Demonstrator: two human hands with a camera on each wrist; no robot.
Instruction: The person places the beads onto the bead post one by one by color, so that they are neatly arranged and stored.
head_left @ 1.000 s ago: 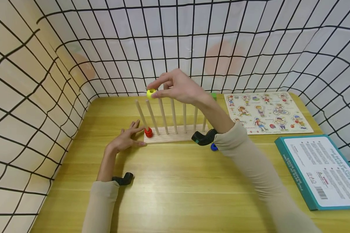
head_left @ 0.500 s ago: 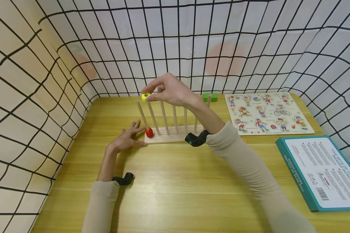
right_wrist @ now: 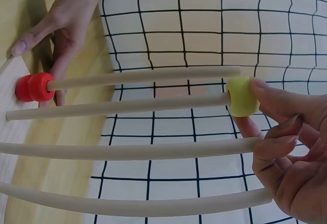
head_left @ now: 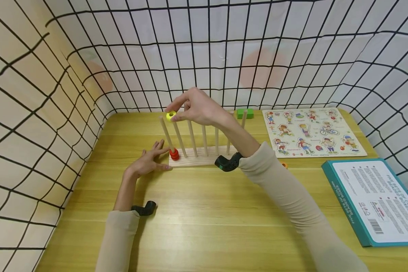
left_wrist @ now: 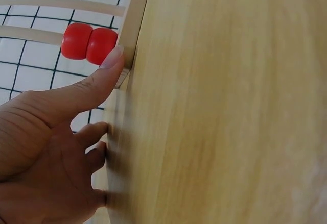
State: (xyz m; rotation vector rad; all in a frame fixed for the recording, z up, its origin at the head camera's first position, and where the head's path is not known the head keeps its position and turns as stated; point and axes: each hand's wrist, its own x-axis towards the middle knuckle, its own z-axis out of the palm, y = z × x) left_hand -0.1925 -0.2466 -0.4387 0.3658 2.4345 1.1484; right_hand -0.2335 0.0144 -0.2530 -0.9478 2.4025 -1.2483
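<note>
Up at the tip of the second peg from the left [head_left: 180, 139], the right hand [head_left: 198, 107] pinches the yellow bead [right_wrist: 244, 97], apparently lined up with the peg's upright axis, while the left hand [head_left: 147, 162], fingers spread, touches the wooden base [head_left: 204, 161] below.

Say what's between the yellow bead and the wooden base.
In the right wrist view, a bare peg runs from the wooden base to the yellow bead.

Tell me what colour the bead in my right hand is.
Yellow; the held bead shows best in the right wrist view.
</note>
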